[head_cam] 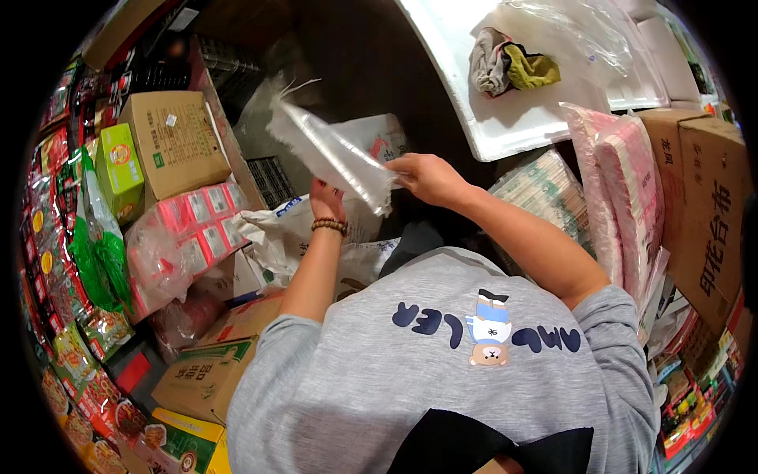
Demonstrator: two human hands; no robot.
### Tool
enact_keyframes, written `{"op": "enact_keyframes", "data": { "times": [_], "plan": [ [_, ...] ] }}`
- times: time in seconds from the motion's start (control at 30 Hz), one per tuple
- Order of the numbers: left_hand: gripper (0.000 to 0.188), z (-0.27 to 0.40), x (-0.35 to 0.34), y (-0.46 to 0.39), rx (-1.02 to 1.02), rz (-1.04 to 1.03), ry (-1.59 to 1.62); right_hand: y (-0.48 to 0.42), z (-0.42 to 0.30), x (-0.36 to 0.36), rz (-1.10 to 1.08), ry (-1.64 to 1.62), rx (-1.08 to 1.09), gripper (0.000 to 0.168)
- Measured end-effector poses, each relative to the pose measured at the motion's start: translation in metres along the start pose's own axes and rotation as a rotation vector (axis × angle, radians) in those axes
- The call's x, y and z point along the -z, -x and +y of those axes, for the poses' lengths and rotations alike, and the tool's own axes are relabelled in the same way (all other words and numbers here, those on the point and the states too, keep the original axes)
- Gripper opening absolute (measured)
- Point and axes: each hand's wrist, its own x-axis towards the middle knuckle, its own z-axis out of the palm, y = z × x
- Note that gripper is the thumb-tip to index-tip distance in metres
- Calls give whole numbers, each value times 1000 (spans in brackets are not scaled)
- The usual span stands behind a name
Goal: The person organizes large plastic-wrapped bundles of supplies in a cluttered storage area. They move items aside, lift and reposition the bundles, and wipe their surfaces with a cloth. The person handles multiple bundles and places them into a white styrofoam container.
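A folded piece of whitish translucent plastic, perhaps a bag or sheet, stretches between my hands, with a frayed edge and loose strands at its far end. My right hand pinches its near right corner between thumb and fingers. My left hand, with a beaded bracelet at the wrist, is at its lower edge; the plastic partly hides the fingers, so its grip cannot be made out. Beneath lies a white woven sack, and behind the plastic is a white bag with a red print.
Left are a cardboard box, a green box, pink wrapped packs and packaged goods on shelves. Right are a white foam box lid with a grey and yellow-green cloth, pink plastic-wrapped packs and a large carton.
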Motion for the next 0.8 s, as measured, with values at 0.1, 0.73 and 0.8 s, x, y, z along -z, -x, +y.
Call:
{"op": "enact_keyframes", "data": {
  "times": [0.1,0.73,0.8],
  "plan": [
    [29,-18,55,17,26,79,38,5,-4,-4,-114,50,30,26],
    [33,-8,41,25,126,-136,-1932,144,65,50,149,-329,-482,23],
    [39,-5,30,48,256,-147,-2069,154,60,51,183,-322,-478,23]
  ]
}}
